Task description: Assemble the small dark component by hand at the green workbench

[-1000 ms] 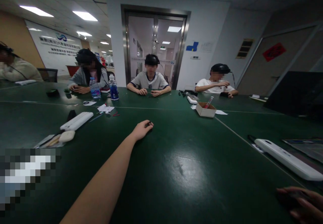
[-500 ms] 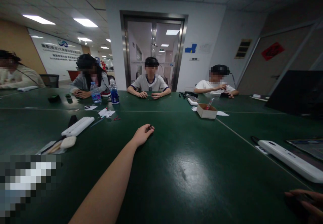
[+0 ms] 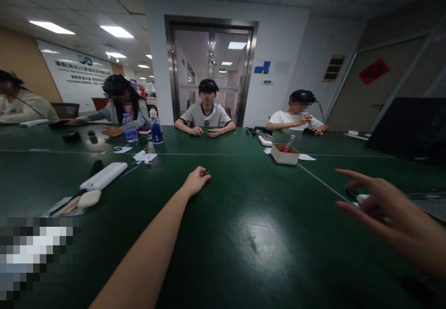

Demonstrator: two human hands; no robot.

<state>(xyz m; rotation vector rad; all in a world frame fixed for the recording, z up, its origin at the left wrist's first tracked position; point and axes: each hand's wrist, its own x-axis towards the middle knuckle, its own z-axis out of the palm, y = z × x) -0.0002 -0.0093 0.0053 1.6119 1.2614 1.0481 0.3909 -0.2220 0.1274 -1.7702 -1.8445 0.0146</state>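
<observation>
My left hand (image 3: 195, 181) rests on the green table (image 3: 223, 234) near its middle, arm stretched forward. Its fingers are closed around something small and dark; only a bit shows at the fingertips, too little to name. My right hand (image 3: 390, 211) is raised over the table's right side, index finger and thumb spread apart with nothing seen between them. Its other fingers are curled and partly hidden. Below it, at the lower right, lies a dark object (image 3: 418, 288) whose kind I cannot make out.
An open cardboard box (image 3: 285, 156) stands beyond my hands. To the left lie a white power bank-like case (image 3: 104, 177), a white rounded item (image 3: 89, 199) and paper scraps (image 3: 145, 156). Two bottles (image 3: 156, 130) stand farther back. Several people sit across the table.
My right hand has risen from the lower right corner, away from the dark object, and moved forward with its fingers apart. My left hand has stayed almost still.
</observation>
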